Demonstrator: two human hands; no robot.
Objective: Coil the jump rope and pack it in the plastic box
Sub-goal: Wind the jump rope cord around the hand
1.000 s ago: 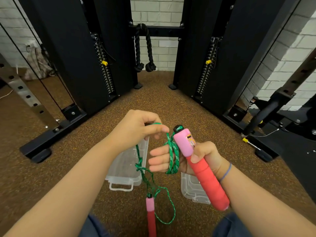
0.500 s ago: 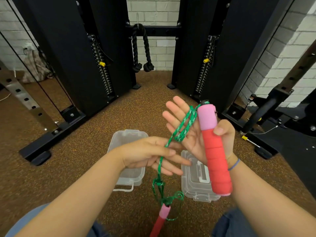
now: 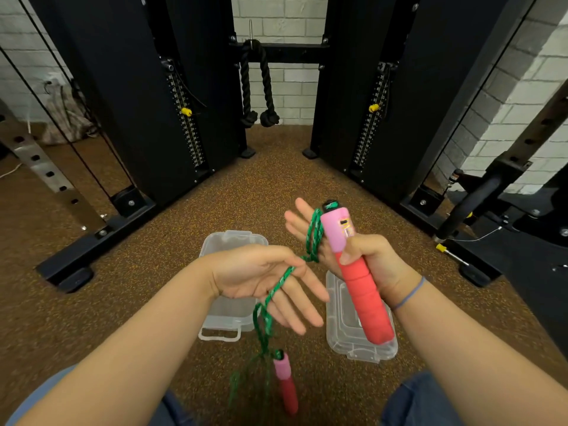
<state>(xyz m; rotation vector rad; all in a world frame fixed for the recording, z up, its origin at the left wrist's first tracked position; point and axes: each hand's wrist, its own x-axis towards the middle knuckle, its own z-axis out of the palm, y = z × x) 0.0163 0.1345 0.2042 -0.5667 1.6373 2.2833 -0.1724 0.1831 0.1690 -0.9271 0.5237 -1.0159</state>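
The left hand [image 3: 264,281] is out in front with its palm up and fingers loosely spread, not clenched; the green rope [image 3: 278,287] runs across it, apparently caught between thumb and forefinger, though the exact pinch is hard to make out. From there the rope drops in a loose, partly knotted tangle to the second handle [image 3: 285,382], which dangles low between the knees above the floor [image 3: 123,302]. Behind the left hand the clear plastic box [image 3: 229,305] stands open on the floor, nothing visibly in it. To its right the rope climbs to the right hand [image 3: 353,256], where a few turns are looped round the outstretched fingers. That hand's thumb and palm clamp the first handle [image 3: 356,272], pink end up. Beneath it lies the box's lid [image 3: 347,336], flat on the floor beside the box.

The step in hand looks like coiling, and a fair length is left to wind. The next move calls for the left hand to carry the rope round the right fingers again, keeping light tension and likely working out the tangle near the hanging handle first.
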